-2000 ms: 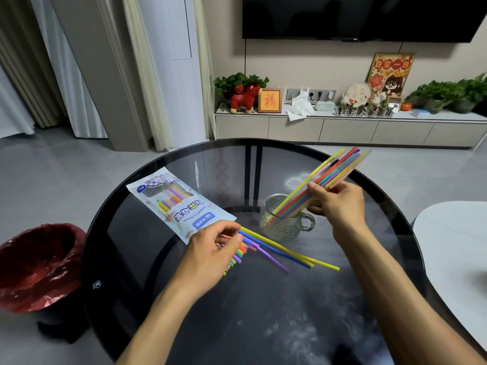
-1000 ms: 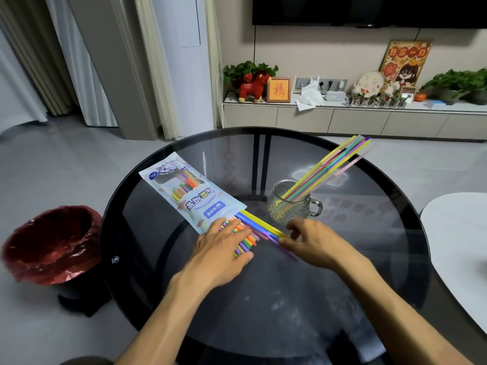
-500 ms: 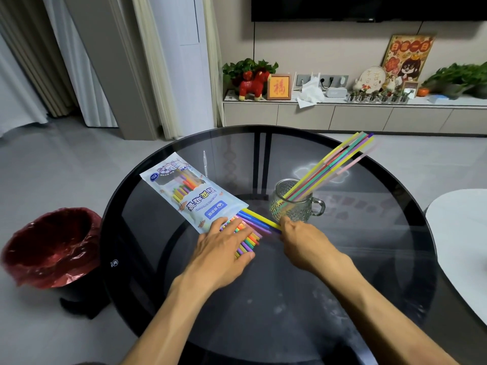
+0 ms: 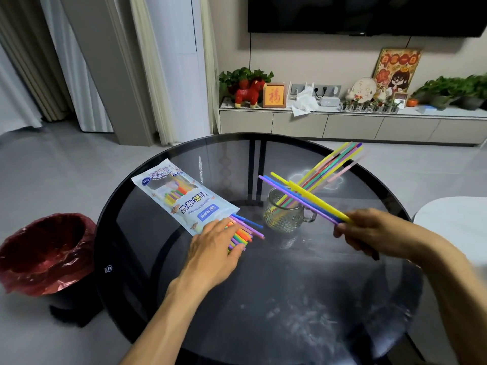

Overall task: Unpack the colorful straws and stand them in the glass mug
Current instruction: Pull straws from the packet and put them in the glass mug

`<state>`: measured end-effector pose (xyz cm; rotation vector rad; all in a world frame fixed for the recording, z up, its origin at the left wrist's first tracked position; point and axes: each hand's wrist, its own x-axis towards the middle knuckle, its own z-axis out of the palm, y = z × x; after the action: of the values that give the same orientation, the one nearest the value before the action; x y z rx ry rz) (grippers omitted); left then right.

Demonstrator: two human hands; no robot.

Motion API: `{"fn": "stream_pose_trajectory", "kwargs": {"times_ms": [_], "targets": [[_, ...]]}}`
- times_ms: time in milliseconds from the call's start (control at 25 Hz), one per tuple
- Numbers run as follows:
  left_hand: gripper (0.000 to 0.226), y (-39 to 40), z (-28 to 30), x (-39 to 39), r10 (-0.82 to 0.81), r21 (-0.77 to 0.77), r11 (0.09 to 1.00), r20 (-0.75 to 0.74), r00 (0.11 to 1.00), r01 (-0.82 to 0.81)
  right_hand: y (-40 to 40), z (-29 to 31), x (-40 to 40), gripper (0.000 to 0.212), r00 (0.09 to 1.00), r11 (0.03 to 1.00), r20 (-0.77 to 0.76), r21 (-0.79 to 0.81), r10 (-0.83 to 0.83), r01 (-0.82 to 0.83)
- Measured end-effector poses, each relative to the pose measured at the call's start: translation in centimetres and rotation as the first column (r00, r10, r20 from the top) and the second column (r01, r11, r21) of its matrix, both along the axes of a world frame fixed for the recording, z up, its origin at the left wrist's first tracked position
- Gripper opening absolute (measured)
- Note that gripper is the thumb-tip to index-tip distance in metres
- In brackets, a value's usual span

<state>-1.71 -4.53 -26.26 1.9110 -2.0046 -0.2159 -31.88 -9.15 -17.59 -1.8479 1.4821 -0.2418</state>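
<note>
A glass mug point(image 4: 286, 214) stands on the round dark glass table point(image 4: 290, 299), with several colorful straws point(image 4: 332, 164) leaning out to the upper right. My right hand point(image 4: 369, 230) holds a few straws point(image 4: 303, 197), yellow, blue and purple, lifted above the mug and pointing left. The white and blue straw packet point(image 4: 181, 196) lies flat to the left of the mug. More straws point(image 4: 243, 231) stick out of its open end. My left hand point(image 4: 213, 251) rests flat on those straws, fingers spread.
A bin with a red liner point(image 4: 44, 254) stands on the floor left of the table. A white table edge point(image 4: 456, 225) shows at the right. A low cabinet with plants and ornaments point(image 4: 342, 122) runs along the far wall.
My right hand has pulled a few straws out of the packet and lifted them up and to the right, over the mug. My left hand stays pressed on the packet's straws.
</note>
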Motion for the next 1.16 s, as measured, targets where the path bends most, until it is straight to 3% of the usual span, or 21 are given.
{"fn": "stream_pose_trajectory", "kwargs": {"times_ms": [80,120,160,240,320,400,440,520,560,600,640,680,720,760,800,880,960,1160], "targets": [[0.029,0.3,1.3,-0.8,0.009,-0.388,0.922,-0.023,1.0,-0.017,-0.1,-1.3,2.1,0.018,0.963,0.973,-0.254,-0.186,0.087,-0.137],[0.029,0.5,1.9,-1.4,-0.009,-0.529,0.848,0.033,0.999,0.026,-0.2,-2.3,3.4,0.016,0.911,0.918,-0.402,-0.321,0.088,-0.231],[0.032,0.8,2.3,-2.2,-0.036,-0.572,0.814,0.121,0.992,0.099,0.0,-2.8,5.0,0.014,0.878,0.828,-0.471,-0.459,0.081,-0.322],[0.042,1.6,2.2,-3.4,-0.073,-0.49,0.844,0.296,0.952,0.218,0.6,-3.6,7.7,0.012,0.85,0.632,-0.499,-0.606,0.171,-0.483],[0.036,2.2,2.0,-3.4,-0.095,-0.303,0.931,0.335,0.937,0.203,1.0,-3.9,9.7,0.02,0.789,0.497,-0.571,-0.629,0.227,-0.598],[0.022,2.5,2.3,-2.3,-0.069,-0.183,0.977,0.223,0.972,0.112,1.0,-4.1,10.0,0.02,0.85,0.386,-0.516,-0.767,0.102,-0.512],[0.02,2.3,2.7,-1.7,-0.06,-0.194,0.978,0.104,0.993,0.079,0.9,-3.7,9.6,0.026,0.914,0.341,-0.405,-0.863,-0.025,-0.373],[0.018,1.8,3.7,-1.3,-0.083,-0.189,0.982,-0.309,0.947,0.024,1.1,-1.9,8.3,0.05,0.986,0.278,-0.001,-0.959,-0.168,0.046],[0.018,1.7,4.3,-1.6,-0.156,-0.183,0.982,-0.603,0.782,0.055,1.2,-1.1,7.7,0.057,0.967,0.376,0.237,-0.891,-0.09,0.254],[0.019,1.4,4.2,-1.9,-0.223,-0.2,0.974,-0.8,0.557,0.103,1.4,-0.5,7.5,0.063,0.873,0.606,0.485,-0.708,0.043,0.364],[0.02,1.2,3.8,-2.4,-0.246,-0.209,0.969,-0.874,0.419,0.134,1.7,-0.2,7.9,0.066,0.69,0.85,0.71,-0.444,0.142,0.283],[0.019,0.9,2.8,-2.8,-0.238,-0.191,0.969,-0.886,0.399,0.155,2.0,-0.5,8.6,0.063,0.527,0.967,0.836,-0.239,0.156,0.092],[0.019,0.8,1.6,-3.2,-0.222,-0.154,0.97,-0.875,0.429,0.189,2.1,-1.3,9.3,0.053,0.474,0.986,0.865,-0.162,0.164,-0.047],[0.018,0.8,0.4,-3.5,-0.2,-0.104,0.971,-0.847,0.492,0.217,2.3,-2.0,10.0,0.039,0.498,0.98,0.844,-0.17,0.199,-0.105],[0.018,0.9,-0.5,-3.7,-0.186,-0.065,0.969,-0.825,0.533,0.238,2.4,-2.6,10.6,0.028,0.548,0.972,0.804,-0.214,0.231,-0.096],[0.019,0.8,-1.0,-3.6,-0.178,-0.039,0.965,-0.826,0.534,0.26,2.2,-3.0,10.9,0.015,0.593,0.959,0.761,-0.272,0.262,-0.073],[0.02,0.8,-0.7,-3.5,-0.177,0.001,0.944,-0.84,0.513,0.329,1.8,-3.3,10.5,0.015,0.594,0.965,0.766,-0.251,0.246,-0.076],[0.023,1.3,-0.7,-3.1,-0.143,0.16,0.876,-0.814,0.563,0.454,1.3,-4.4,10.3,0.014,0.661,0.996,0.746,-0.084,0.081,-0.028]]}}
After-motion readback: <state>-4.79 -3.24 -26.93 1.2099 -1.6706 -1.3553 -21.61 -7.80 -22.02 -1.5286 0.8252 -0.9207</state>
